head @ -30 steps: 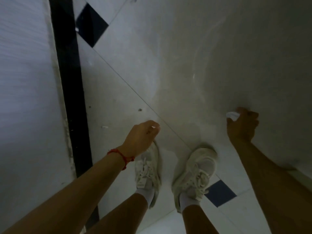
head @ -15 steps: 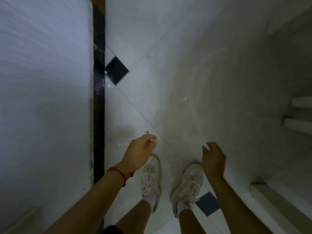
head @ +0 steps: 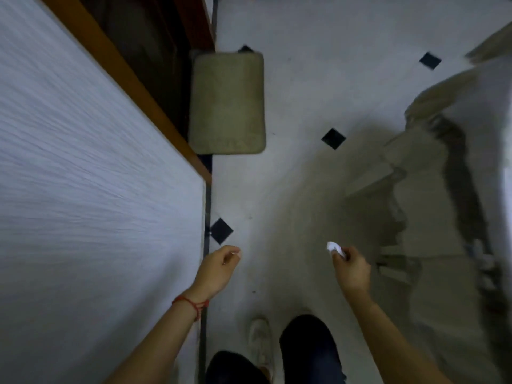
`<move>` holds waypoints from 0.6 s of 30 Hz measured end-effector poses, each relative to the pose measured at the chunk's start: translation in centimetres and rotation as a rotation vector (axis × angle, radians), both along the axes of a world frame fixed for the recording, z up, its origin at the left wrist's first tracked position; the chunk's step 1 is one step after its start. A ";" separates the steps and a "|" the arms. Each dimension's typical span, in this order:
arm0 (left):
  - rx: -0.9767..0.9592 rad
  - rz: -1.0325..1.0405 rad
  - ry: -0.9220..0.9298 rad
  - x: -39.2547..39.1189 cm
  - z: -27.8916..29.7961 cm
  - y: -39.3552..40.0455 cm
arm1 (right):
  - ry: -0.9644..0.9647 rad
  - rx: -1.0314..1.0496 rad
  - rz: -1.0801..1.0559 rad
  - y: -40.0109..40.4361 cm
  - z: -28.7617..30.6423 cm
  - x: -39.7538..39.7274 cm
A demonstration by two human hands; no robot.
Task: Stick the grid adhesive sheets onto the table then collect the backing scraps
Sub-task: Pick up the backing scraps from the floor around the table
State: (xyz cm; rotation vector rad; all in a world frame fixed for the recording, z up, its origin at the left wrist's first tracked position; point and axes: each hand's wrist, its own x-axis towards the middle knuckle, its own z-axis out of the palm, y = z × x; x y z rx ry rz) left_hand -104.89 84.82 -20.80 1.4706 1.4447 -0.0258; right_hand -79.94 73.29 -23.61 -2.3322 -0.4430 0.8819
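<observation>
Floor (head: 304,101) fills the middle, with a white wall (head: 83,189) on the left and a tan mat (head: 227,103) far ahead. Right hand (head: 352,268) pinches a crumpled white backing scrap (head: 333,248) at its fingertips, pointing far. Left hand (head: 219,268) curls round a tiny white bit, barely visible. Compared with a second ago, the view has lifted: the shoes sit lower and the mat has appeared.
</observation>
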 end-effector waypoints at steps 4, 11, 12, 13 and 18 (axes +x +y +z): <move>0.025 0.043 -0.056 1.2 6.6 3.7 | 0.016 0.063 -0.076 2.4 6.7 0.9; 0.053 0.037 -0.049 4.3 10.4 12.3 | 0.070 0.135 -0.041 9.4 11.7 4.7; 0.048 0.054 -0.045 5.0 10.4 13.9 | 0.070 0.137 -0.023 11.1 11.8 5.9; 0.046 0.079 -0.043 5.7 10.5 15.5 | 0.065 0.136 -0.003 12.8 11.9 7.3; 0.079 0.164 -0.092 9.6 11.9 24.1 | 0.060 0.130 0.041 22.2 13.2 12.8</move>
